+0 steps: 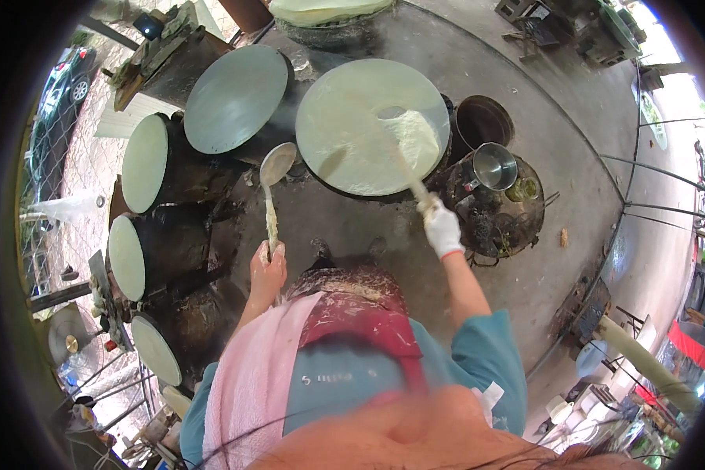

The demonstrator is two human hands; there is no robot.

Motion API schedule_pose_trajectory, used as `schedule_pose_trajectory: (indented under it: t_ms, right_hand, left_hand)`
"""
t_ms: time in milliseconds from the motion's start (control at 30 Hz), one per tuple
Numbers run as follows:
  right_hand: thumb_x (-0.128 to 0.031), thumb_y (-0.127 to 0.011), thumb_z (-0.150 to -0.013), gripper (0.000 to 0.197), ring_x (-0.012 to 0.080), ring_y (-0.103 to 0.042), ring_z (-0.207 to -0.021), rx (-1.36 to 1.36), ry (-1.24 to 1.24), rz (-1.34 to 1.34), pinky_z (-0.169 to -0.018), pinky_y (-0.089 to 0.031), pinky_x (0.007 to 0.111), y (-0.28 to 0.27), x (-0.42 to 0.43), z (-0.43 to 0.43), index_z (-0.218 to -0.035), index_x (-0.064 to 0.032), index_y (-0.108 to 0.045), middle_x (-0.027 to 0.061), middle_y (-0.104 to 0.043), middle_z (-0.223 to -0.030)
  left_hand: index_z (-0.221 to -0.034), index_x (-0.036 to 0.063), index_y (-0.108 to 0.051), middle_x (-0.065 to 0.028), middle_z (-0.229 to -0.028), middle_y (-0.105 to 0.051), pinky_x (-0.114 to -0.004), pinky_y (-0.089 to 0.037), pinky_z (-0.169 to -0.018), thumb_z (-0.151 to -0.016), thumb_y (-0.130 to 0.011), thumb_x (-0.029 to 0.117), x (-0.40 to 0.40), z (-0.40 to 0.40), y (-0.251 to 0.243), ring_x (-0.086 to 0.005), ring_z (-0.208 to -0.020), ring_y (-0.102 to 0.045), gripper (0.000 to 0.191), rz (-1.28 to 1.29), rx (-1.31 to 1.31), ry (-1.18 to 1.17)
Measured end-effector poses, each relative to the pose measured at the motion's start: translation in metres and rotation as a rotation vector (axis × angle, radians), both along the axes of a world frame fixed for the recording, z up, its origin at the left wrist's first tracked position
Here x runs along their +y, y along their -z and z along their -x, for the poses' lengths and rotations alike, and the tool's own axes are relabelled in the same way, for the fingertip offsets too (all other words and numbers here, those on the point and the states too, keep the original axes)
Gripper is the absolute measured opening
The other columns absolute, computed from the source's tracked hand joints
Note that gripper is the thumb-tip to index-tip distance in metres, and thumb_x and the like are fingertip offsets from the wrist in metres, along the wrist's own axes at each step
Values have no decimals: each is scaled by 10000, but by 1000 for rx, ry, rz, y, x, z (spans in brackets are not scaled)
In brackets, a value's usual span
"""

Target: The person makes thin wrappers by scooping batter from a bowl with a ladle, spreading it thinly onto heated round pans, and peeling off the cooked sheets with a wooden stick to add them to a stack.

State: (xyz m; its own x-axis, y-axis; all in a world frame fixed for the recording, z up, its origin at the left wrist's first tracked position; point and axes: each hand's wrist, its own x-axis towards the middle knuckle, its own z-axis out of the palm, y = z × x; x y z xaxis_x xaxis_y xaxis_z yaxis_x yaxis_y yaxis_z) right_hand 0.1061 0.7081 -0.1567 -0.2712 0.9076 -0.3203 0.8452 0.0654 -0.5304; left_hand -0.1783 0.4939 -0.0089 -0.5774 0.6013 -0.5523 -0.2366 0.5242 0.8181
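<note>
My bare left hand [268, 270] grips the batter-caked handle of a ladle [279, 164], whose bowl hangs just left of a large round griddle. My right hand [442, 228], in a white glove with an orange cuff edge, is closed on the handle of a tool [414, 179], blurred over the griddle; its working end cannot be made out. Pale batter [352, 135] covers most of the round griddle [388, 88], with a thicker white patch [414, 144] on its right side and a small bare spot above that patch.
More round griddles stand left, one grey [238, 100] and several pale [145, 163]. Behind is another griddle with a pale sheet [329, 10]. At right, a sooty drum top [487, 223] holds a metal pot [494, 166] and a jar [523, 189], beside a dark bucket [484, 122].
</note>
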Motion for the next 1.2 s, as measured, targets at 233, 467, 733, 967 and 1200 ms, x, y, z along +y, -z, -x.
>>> schedule_pose_trajectory:
  t_ms: [233, 467, 733, 967, 1200]
  right_hand:
    - [-363, -484, -864, 548, 356, -638, -758, -297, 12, -314, -653, -506, 455, -6, 175, 30, -1353, -140, -375, 182, -647, -889]
    - [-185, -611, -789, 380, 343, -616, -896, 376, -129, -376, -793, -496, 371, -33, 116, 69, -1169, -186, -598, 173, -630, -1002]
    - [-258, -617, -874, 261, 60, -416, -421, 1001, 724, 666, -355, -314, 220, -5, -30, -12, -1111, -150, -629, -49, -538, -649]
    - [-261, -603, -870, 209, 13, -322, -358, 935, 666, 590, -323, -248, 187, -16, -1, -35, -1052, -164, -636, -91, -445, -544]
    - [-186, -600, -874, 352, 6, -366, -448, 969, 568, 546, -393, -278, 173, -38, -39, -9, -1218, -117, -574, -85, -505, -641]
  left_hand:
    - [-896, 59, -520, 41, -597, -428, -197, -292, -388, -896, -535, 129, -3, -1, -3, -40, -472, -395, 71, 87, 78, 26]
    - [-902, 32, -532, 21, -617, -449, -210, -328, -436, -890, -524, 113, 2, 2, 5, -60, -504, -408, 83, 62, 69, 39]
    - [-839, 73, -503, 14, -599, -436, -200, -325, -393, -888, -545, 148, 36, 2, 18, -59, -485, -415, 99, -70, 158, 223]
    - [-750, 54, -452, -7, -527, -405, -237, -261, -327, -899, -502, 170, 151, 20, 27, -94, -360, -354, 195, -226, 118, 342]
    - [-775, -4, -504, -37, -617, -464, -245, -323, -380, -892, -495, 112, 305, 38, 78, -99, -455, -406, 166, -250, -177, 570]
